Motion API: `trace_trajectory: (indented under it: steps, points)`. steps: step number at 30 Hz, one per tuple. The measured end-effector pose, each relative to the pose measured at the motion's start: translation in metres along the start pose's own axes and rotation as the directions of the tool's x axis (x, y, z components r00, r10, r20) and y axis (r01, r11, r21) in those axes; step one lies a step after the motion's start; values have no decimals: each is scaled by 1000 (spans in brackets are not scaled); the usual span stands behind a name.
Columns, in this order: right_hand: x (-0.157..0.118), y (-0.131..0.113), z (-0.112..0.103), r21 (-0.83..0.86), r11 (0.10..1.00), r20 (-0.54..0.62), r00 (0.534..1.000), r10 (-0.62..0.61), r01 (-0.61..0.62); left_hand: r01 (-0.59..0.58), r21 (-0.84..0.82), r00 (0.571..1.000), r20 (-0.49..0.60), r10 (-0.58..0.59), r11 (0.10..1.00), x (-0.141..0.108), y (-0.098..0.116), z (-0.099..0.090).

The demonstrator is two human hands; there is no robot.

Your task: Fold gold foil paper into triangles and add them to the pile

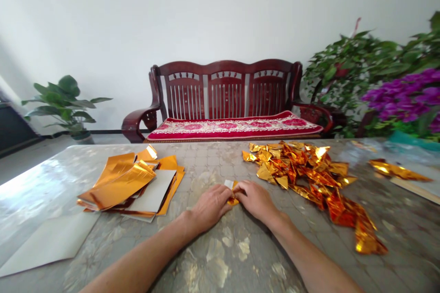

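Observation:
Both hands meet at the middle of the table over a small piece of gold foil paper point(235, 201), whose pale back shows at the top. My left hand point(211, 206) presses on its left side with the fingers together. From the right, my right hand point(254, 197) has its fingers curled and pinched on the same paper. Much of the paper is hidden under the fingers. To the left lies a loose stack of gold foil sheets point(127, 181), some with the pale side up. On the right spreads a heap of folded gold foil pieces point(302, 169).
A pale sheet point(48, 240) lies at the table's left front. Clear plastic point(360, 149) and another folded foil piece point(398, 170) are at the far right. Behind the patterned table point(213, 256) stands a wooden bench point(225, 91), with plants point(65, 105) and purple flowers point(405, 94) at the sides.

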State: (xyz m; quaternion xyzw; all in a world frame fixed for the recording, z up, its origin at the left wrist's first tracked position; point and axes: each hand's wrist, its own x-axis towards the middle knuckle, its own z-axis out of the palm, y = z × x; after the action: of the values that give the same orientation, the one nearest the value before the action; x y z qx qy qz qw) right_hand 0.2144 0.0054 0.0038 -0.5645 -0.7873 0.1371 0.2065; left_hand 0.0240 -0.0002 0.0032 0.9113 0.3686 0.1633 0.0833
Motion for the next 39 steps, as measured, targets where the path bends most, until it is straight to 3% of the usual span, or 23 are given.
trace_trajectory:
  steps: [8,18,23,28,35,39]
  points:
    - [2,11,5,-16,996,-138,987,87,-90,-30,-19,999,13,31,999,-12,9,3]
    - [1,-3,1,-145,983,-100,990,99,-113,11,30,1000,13,-11,999,-16,20,8]
    - [1,-5,-1,-108,980,-31,986,166,-169,38,130,997,57,-46,991,-19,32,15]
    - [1,-10,-7,-109,969,37,973,226,-221,60,125,998,24,-63,990,-20,35,22]
    - [1,-12,-5,-111,956,37,960,276,-271,132,124,990,31,-137,983,-21,40,9]
    - [-2,-12,2,-82,975,-21,978,207,-208,122,138,992,15,-125,983,-22,39,5]
